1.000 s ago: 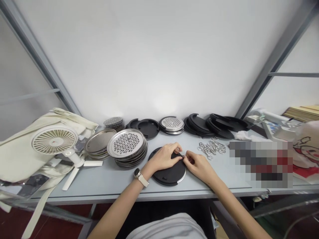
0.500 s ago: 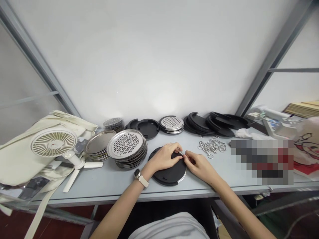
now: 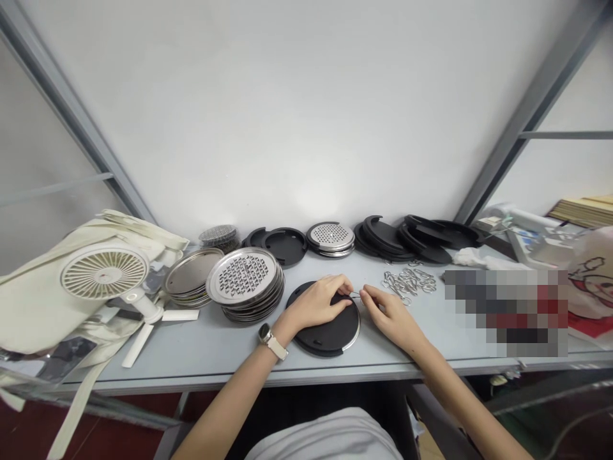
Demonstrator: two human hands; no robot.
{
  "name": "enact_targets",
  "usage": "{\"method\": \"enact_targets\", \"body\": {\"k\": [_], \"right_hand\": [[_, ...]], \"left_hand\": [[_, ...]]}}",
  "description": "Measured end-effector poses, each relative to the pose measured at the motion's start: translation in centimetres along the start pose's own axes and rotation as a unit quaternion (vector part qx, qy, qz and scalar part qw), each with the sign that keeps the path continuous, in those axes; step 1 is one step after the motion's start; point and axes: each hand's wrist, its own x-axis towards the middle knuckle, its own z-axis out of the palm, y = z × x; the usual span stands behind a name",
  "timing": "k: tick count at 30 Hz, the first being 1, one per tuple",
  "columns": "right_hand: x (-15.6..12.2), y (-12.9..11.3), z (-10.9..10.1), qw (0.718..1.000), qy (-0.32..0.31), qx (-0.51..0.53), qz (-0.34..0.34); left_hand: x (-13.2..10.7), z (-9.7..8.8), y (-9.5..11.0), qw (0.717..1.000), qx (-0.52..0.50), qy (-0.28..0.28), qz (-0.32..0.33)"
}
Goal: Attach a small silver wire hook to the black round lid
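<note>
A pale grey work table runs across the scene against a white wall, with grey metal frame bars slanting up on both sides. Along its far edge lie stacks of perforated steel discs and black C-shaped plastic pieces. At left sit a cream clip-on fan and a crumpled canvas bag. The person's left hand, with a watch on its wrist, lies curved over a black round disc with a steel rim, which sits flat on the table near the person, its fingers spread little and resting on the disc's far part. The right hand is just beside the disc, thumb and forefinger pinched on a thin metal wire that stretches toward the left hand's fingertips. A loose pile of small metal clips lies just to the right and farther away. The wire is too fine to make out fully, and whether the left fingers grip it cannot be told. A pixelated block hides part of the table at right, and a printed bag is cut off by the frame edge.
</note>
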Motion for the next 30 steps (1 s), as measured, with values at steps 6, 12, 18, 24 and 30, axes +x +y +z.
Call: {"method": "enact_targets", "body": {"k": [6, 12, 18, 24, 30], "right_hand": [[0.12, -0.08, -0.03, 0.997, -0.071, -0.015, -0.005], [0.16, -0.13, -0.09, 0.995, -0.096, -0.016, 0.003], [0.1, -0.13, 0.02, 0.996, -0.091, -0.017, -0.007], [0.05, -0.15, 0.19, 0.997, -0.073, -0.007, -0.003], [0.01, 0.17, 0.19, 0.999, -0.039, -0.001, 0.002]], "left_hand": [[-0.01, -0.1, 0.07, 1.0, 0.03, 0.006, -0.005], [0.03, -0.14, 0.17, 0.999, 0.036, 0.004, -0.007], [0.05, -0.06, 0.07, 1.0, 0.019, 0.008, -0.001], [0.06, -0.09, 0.05, 1.0, -0.001, 0.003, -0.019], [0.06, -0.21, 0.19, 1.0, -0.011, -0.002, -0.013]]}}
